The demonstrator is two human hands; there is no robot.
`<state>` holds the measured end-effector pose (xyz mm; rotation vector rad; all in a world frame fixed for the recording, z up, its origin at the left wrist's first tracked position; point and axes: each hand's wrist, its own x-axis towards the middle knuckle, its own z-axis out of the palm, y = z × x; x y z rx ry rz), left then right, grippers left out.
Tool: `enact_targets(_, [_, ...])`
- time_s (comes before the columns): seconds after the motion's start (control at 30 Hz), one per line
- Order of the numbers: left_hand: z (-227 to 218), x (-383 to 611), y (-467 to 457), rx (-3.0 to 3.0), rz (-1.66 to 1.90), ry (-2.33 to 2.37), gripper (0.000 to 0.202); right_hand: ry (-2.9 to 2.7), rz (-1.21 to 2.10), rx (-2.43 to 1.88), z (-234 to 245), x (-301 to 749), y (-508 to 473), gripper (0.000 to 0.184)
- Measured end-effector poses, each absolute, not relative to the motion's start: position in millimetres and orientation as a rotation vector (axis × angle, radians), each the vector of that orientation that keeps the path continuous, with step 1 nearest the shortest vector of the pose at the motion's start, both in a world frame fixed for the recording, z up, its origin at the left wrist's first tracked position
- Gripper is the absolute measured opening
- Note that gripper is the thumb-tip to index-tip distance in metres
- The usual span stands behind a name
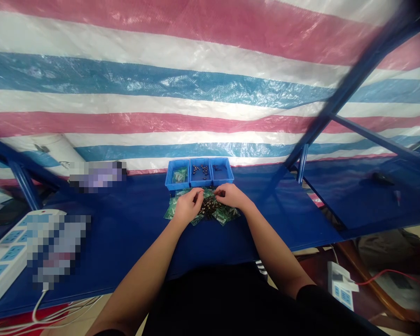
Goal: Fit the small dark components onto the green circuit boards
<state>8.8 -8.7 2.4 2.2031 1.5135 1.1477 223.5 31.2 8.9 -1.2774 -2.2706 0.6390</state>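
My left hand [189,205] is over the left side of a pile, its thumb and fingers pinched together; what they hold, if anything, is too small to make out. Across from it, my right hand [230,195] is also closed in a pinch, its fingertips above the pile's right side. Between and below the hands lie small dark, brassy metal pieces [209,208]. Around these spread green, shiny flat pieces [225,214], perhaps small bags or boards. Just behind stand three joined blue bins [190,182]: green pieces in the left, small metal parts in the middle, a few in the right.
A blue table [133,224] runs under everything. A white power strip [14,247] and a blurred-out object [61,247] lie at left, with white cables hanging near. Blue metal frame bars [322,121] slant at right. A striped plastic sheet [161,79] hangs behind.
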Motion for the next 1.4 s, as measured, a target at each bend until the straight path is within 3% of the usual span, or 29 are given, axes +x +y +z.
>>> enact_targets(0.4, [1, 9, -8, 2.204, 1.138, 1.527, 0.025, -2.277, 0.742, -1.276, 8, 229, 33, 0.031])
enact_targets(0.73, [0, 9, -8, 2.203, 1.145, 1.518, 0.025, -2.206, 0.567, -1.222, 6, 222, 32, 0.029])
enact_targets(1.03, [-4, 10, -6, 2.352, 1.09, 1.363, 0.028, -1.535, 1.062, -1.0, 0, 192, 24, 0.02])
enact_targets(1.4, [-6, 9, -4, 2.406, 1.157, 1.421, 0.026, -1.365, 1.195, -0.924, -3, 182, 23, 0.022])
